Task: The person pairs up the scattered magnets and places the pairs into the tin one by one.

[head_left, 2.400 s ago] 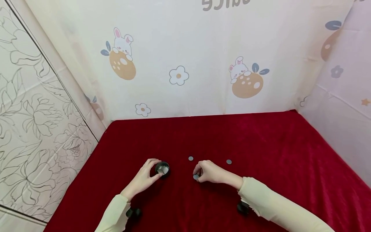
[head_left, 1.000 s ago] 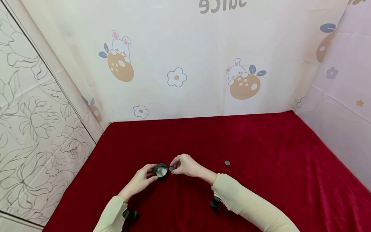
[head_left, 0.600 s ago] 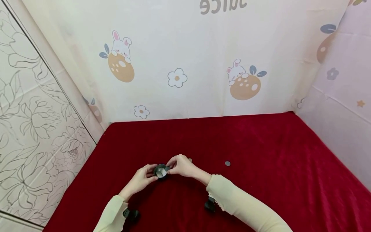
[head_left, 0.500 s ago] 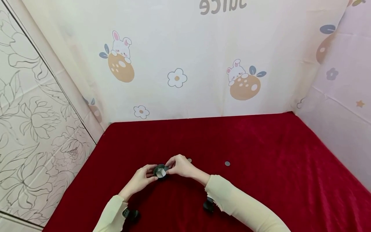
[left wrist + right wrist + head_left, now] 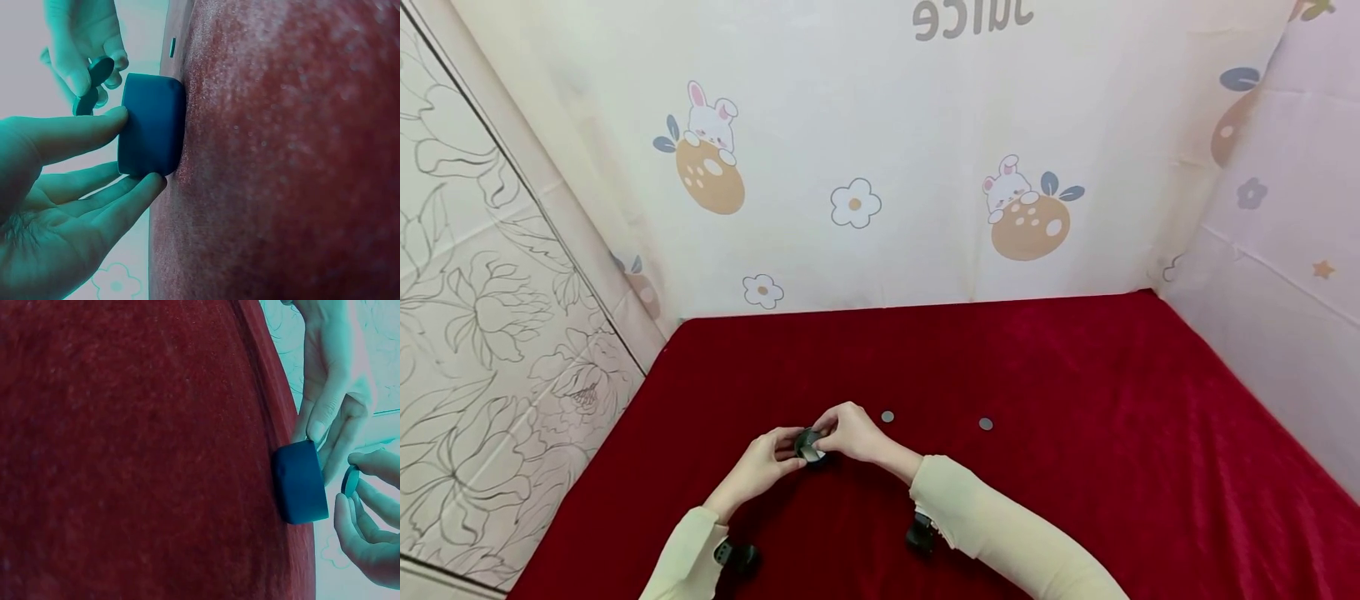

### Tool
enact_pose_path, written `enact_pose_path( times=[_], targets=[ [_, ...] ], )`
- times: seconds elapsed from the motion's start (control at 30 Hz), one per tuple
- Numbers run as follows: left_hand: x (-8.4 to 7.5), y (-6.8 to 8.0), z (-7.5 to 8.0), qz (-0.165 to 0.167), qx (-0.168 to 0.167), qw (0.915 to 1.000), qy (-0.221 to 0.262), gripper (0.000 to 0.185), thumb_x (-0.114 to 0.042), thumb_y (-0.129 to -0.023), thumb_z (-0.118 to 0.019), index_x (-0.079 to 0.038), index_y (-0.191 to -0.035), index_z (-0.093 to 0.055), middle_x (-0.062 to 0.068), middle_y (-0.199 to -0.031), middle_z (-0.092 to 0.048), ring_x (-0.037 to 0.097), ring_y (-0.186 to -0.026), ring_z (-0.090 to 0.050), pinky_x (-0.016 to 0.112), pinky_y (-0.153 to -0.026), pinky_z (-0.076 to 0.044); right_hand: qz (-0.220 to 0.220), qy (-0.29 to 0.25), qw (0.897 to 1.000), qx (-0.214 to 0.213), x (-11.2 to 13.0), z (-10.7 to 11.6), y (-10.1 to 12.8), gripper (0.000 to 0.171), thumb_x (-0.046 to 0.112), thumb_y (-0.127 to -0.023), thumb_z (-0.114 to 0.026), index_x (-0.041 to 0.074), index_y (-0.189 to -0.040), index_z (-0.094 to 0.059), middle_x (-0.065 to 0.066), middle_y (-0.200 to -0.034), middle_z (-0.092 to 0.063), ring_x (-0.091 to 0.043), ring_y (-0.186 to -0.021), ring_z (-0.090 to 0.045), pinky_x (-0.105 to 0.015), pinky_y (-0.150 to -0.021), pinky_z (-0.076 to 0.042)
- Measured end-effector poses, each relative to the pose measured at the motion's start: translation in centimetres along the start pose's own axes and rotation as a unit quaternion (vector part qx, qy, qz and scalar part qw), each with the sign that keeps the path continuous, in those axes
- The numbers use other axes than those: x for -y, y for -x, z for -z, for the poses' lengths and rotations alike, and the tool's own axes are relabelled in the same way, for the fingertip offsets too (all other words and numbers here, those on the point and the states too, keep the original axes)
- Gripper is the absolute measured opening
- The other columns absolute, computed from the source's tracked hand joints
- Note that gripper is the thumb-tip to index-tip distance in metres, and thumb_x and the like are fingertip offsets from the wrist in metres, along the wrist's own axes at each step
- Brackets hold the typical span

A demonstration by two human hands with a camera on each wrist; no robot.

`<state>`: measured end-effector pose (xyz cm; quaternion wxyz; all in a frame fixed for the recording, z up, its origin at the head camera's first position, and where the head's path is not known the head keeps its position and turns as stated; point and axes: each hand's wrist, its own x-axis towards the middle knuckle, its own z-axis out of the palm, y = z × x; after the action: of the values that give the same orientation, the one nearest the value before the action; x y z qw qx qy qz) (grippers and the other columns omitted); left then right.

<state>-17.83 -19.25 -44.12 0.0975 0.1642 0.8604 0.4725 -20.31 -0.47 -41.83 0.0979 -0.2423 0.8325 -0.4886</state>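
Head view: on a red-draped desk, the left hand steadies a small dark round cup, thumb and fingers closed in a grip on its sides, while the right hand hovers just over its rim at about 2 o'clock, pinching a small dark disc between thumb and fingertips. Two more discs lie loose on the cloth, one disc just beside the right hand at 2 o'clock, another disc farther off at 3 o'clock.
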Motion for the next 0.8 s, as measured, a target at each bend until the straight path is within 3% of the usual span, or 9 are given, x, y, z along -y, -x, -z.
enact_pose_path(
  times=[0.47,0.8],
  targets=[
    [0.2,0.1,0.0,0.003,-0.001,1.0,-0.003,0.047,-0.007,-0.08,-0.063,0.005,-0.123,-0.046,0.022,-0.115,-0.052,0.032,-0.102,-0.055,0.03,-0.078,-0.048,-0.001,-0.008,1.0,-0.017,-0.4,-0.8,-0.3,0.015,0.004,-0.076,-0.067,-0.002,-0.09,-0.068,-0.008,-0.083,-0.066,-0.01,-0.066,-0.058,-0.017,-0.056,-0.045],
    [-0.1,-0.1,0.1,0.014,-0.009,0.9997,-0.02,0.044,-0.007,-0.08,-0.064,0.003,-0.12,-0.049,0.019,-0.112,-0.054,0.029,-0.097,-0.058,0.031,-0.077,-0.049,0.007,-0.022,1.0,-0.006,-0.3,1.1,0.8,0.017,0.004,-0.077,-0.066,-0.002,-0.093,-0.066,-0.01,-0.085,-0.065,-0.017,-0.069,-0.059,-0.019,-0.056,-0.044]
  ],
)
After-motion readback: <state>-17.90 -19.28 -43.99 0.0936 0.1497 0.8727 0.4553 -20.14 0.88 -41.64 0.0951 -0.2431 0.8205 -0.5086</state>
